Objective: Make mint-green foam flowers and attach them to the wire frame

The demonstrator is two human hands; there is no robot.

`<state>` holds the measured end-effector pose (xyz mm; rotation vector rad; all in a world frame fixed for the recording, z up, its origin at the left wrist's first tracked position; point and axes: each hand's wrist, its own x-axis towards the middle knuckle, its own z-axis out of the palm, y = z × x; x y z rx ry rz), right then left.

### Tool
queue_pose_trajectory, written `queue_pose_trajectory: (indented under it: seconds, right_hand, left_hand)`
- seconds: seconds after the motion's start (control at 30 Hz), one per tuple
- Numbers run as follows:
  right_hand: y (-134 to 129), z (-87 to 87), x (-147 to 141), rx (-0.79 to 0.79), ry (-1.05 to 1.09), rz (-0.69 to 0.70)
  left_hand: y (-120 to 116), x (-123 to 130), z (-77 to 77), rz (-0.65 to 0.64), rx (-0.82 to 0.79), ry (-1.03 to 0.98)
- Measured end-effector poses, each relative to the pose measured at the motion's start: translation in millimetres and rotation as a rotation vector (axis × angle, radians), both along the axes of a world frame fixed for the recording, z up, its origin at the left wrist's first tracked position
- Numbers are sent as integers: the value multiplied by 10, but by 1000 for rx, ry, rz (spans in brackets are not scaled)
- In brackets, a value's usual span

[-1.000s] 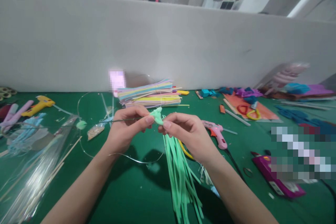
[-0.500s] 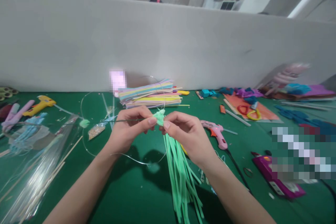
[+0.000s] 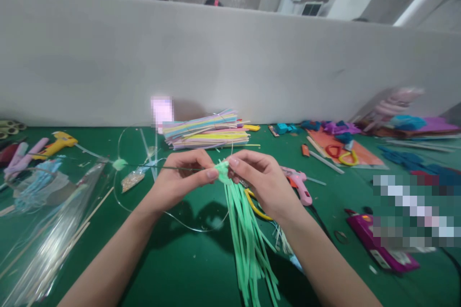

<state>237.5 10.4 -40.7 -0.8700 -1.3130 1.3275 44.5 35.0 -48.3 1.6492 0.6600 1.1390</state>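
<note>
In front of me both hands meet at a small light-green fuzzy chenille piece point(image 3: 223, 171). My left hand point(image 3: 187, 172) pinches its left side between thumb and fingers. My right hand point(image 3: 257, 172) is closed on its right side, with the thumb on top. A thin dark stem runs left from my left hand to a second green fuzzy tuft point(image 3: 119, 164). A clear, thin wire point(image 3: 190, 228) curves in a wide loop below the hands. Under them lies a bundle of green chenille stems point(image 3: 248, 244), its top partly hidden by my right hand.
Pastel chenille stems point(image 3: 205, 129) are stacked against the grey partition point(image 3: 223, 57). A pink glue gun point(image 3: 304, 192) lies right of my hand, a yellow one point(image 3: 59, 144) at far left. Clear sleeves and thin sticks point(image 3: 68, 230) lie left. Scissors point(image 3: 347, 157) and a purple pack point(image 3: 382, 242) are right.
The green piece has turned and sits slightly lower, with my right thumb now over its top. The tuft at the stem's left end has shifted a little right and up.
</note>
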Motion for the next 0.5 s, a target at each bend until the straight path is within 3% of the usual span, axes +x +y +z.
queue_pose_trajectory:
  seconds: [0.5]
  right_hand:
    - [-44,12,-74,9,-52,-158]
  left_hand:
    - [-18,24,61,70,95,114]
